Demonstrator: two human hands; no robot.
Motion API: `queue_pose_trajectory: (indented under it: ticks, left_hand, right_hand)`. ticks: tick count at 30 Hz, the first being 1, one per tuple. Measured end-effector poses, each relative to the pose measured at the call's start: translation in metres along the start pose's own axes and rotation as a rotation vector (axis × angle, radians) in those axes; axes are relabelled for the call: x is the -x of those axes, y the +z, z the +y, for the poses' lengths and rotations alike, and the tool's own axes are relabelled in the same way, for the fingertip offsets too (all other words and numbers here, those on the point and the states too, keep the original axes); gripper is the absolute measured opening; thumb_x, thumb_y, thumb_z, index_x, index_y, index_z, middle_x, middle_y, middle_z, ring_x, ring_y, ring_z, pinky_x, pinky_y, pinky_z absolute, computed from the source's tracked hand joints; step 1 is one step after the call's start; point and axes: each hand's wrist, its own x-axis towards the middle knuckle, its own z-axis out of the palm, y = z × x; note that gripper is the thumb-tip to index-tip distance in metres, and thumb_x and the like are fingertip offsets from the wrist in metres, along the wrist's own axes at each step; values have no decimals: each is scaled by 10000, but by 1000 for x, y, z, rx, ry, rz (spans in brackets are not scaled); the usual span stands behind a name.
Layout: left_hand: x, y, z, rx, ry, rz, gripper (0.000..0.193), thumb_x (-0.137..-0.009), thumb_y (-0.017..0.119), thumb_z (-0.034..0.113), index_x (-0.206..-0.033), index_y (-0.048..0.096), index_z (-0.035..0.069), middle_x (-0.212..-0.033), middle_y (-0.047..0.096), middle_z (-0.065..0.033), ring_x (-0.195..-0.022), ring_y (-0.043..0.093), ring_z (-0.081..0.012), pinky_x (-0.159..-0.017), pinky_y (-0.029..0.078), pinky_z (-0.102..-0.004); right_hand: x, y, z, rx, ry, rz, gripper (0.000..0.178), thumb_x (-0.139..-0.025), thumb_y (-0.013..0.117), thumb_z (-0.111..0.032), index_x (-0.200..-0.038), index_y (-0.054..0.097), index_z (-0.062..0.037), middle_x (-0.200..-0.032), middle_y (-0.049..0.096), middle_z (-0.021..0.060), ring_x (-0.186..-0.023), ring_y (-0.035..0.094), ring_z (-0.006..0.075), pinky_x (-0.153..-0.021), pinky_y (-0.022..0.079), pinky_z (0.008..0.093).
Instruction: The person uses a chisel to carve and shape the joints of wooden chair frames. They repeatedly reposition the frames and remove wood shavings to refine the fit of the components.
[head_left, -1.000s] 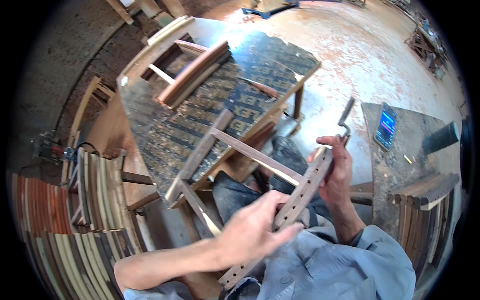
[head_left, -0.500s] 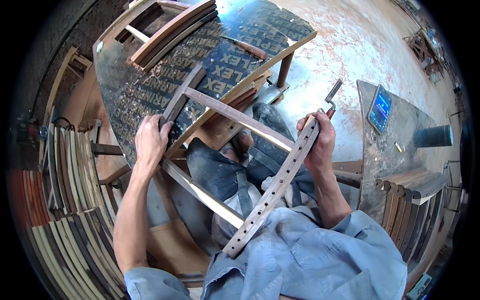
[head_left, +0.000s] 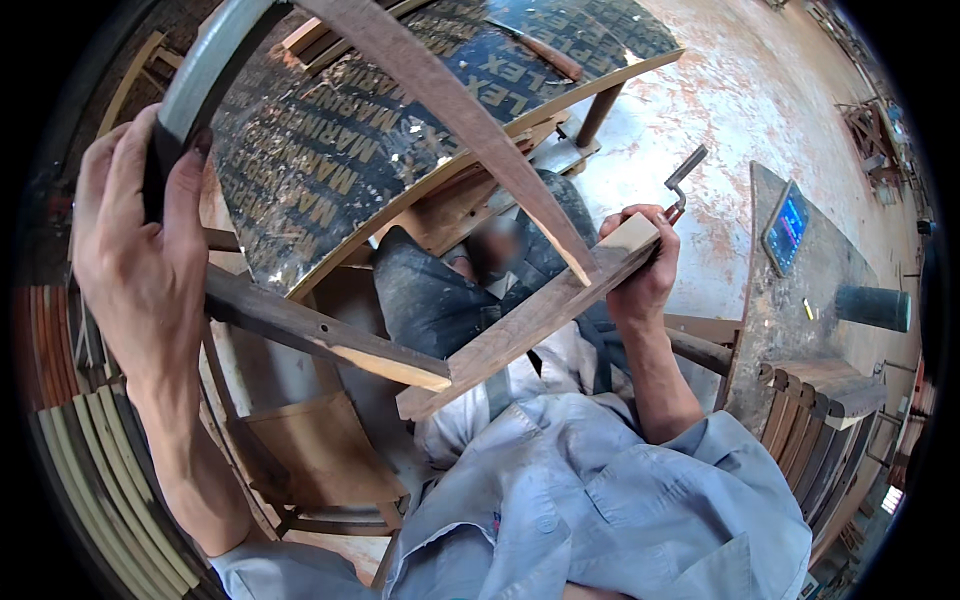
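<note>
A four-sided wooden frame [head_left: 455, 112] is held raised and tilted over my lap. My left hand [head_left: 150, 225] is closed round its far bar, high at the left. My right hand [head_left: 643, 265] grips the right end of the near bar [head_left: 525, 325], whose plain side faces up. From behind that same hand sticks out a crank-shaped metal tool [head_left: 685, 172] with a red part near the fingers. The fingers hide how the tool is held. A side bar [head_left: 325, 330] of the frame shows one small hole.
Ahead stands a board-topped workbench [head_left: 330, 175] with a wooden-handled chisel [head_left: 545, 52] and wood strips. On the right-hand bench [head_left: 745, 320] are a phone [head_left: 786, 228], a dark cylinder [head_left: 873, 308] and a yellow stub [head_left: 808, 309]. Stacked slats [head_left: 110, 480] line the left; curved pieces [head_left: 815, 390] the right.
The frame has been lifted, its far bar swung up and left by my left hand. Its near bar has rolled over, so the row of holes no longer shows.
</note>
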Motion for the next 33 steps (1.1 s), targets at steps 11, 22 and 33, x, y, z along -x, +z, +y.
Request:
queue_pose_trajectory:
  ticks: [11, 22, 33]
  left_hand:
    - [-1, -43, 4, 90, 0, 93, 335, -969, 734, 156, -1294, 705, 81, -1238, 683, -104, -1133, 687, -218, -923, 614, -364]
    - [6, -61, -9, -37, -62, 154, 505, -964, 766, 284, -1340, 555, 21, -1139, 670, -118, -1029, 675, -206, -859, 553, -328]
    - [-46, -85, -67, -354, 222, 370, 488, -968, 708, 226, -1418, 542, 139, -1060, 688, -87, -880, 735, -223, -725, 662, -334]
  right_hand:
    - [15, 12, 4, -61, 147, -21, 365, -1058, 448, -371, -1133, 559, -32, -860, 662, 165, -438, 449, 111, -399, 354, 234]
    - [8, 38, -13, -91, 41, -88, 352, -1064, 444, -342, -1139, 554, -17, -868, 674, 182, -440, 465, 101, -406, 364, 227]
    - [-39, 96, 9, 723, -304, -248, 254, -1057, 558, -162, -1221, 620, 22, -990, 688, 106, -945, 663, 190, -826, 532, 328]
